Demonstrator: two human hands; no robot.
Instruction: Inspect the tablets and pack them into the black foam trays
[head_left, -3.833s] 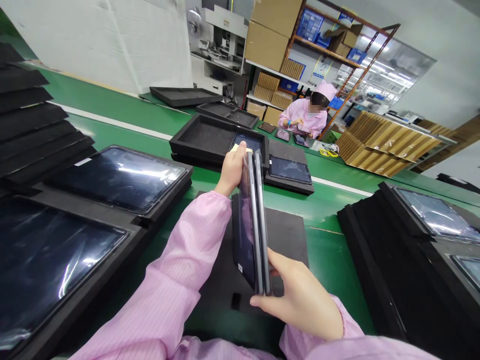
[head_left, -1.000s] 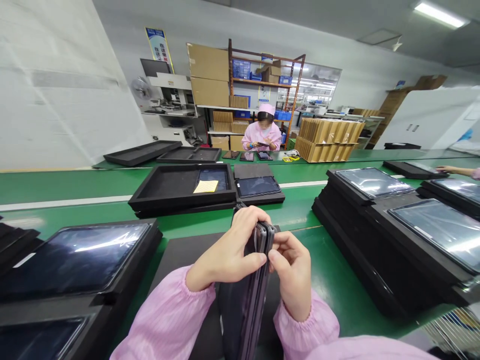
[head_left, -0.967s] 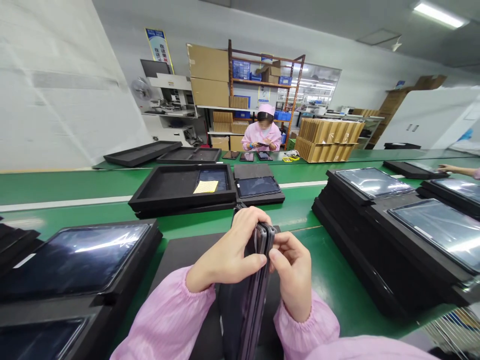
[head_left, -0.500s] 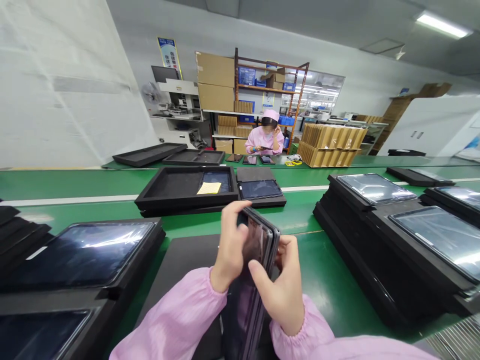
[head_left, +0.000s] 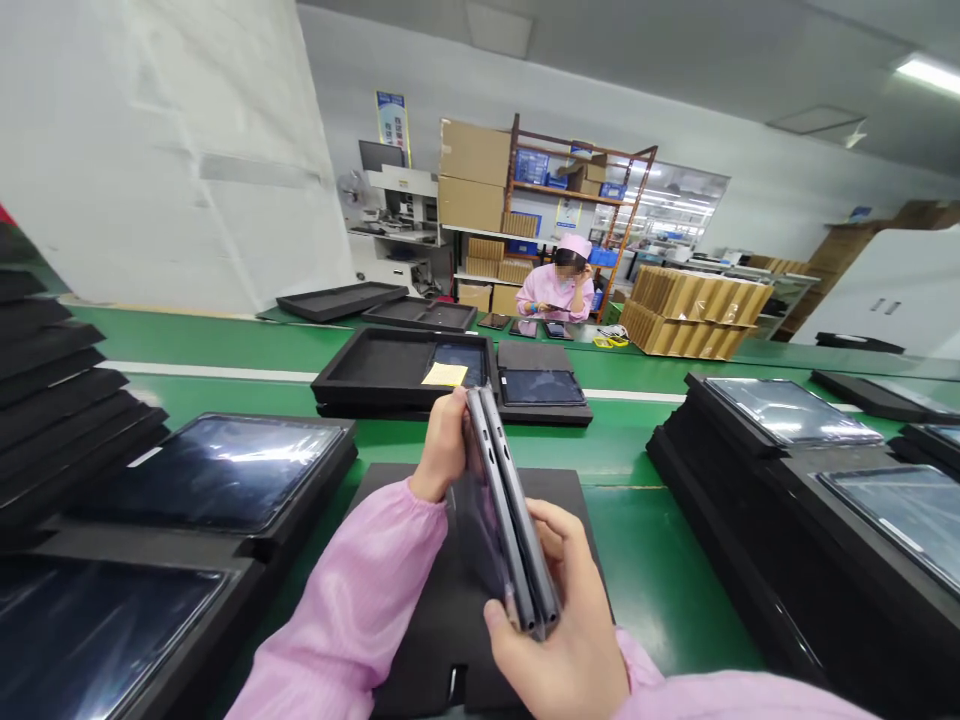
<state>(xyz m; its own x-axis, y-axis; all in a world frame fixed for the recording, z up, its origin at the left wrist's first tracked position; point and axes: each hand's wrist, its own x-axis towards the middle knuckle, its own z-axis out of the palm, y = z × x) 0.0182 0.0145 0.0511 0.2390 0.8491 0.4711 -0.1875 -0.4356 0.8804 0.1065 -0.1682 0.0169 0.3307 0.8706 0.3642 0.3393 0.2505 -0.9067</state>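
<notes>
Two tablets (head_left: 504, 510) stand on edge, pressed side by side, their port edges facing me. My left hand (head_left: 444, 440) grips the far upper end, its fingers partly hidden behind them. Around the near lower end is my right hand (head_left: 566, 620), thumb on the left side and fingers on the right. Beneath the tablets lies a flat black foam tray (head_left: 420, 600). On the left, another tablet (head_left: 217, 470) rests in a black foam tray, screen up, with a white label on it.
Stacked foam trays (head_left: 60, 400) rise at the left. More trays with tablets (head_left: 795, 410) form a stack at the right. Ahead, an open foam tray (head_left: 360, 370) holds a tablet and a yellow note (head_left: 445, 374). Across the green table (head_left: 645, 530) sits a co-worker (head_left: 555, 290) in pink.
The tablets have turned so their port edges face me. My right hand has moved down to their near end; my left stays at the far end. The view has shifted left.
</notes>
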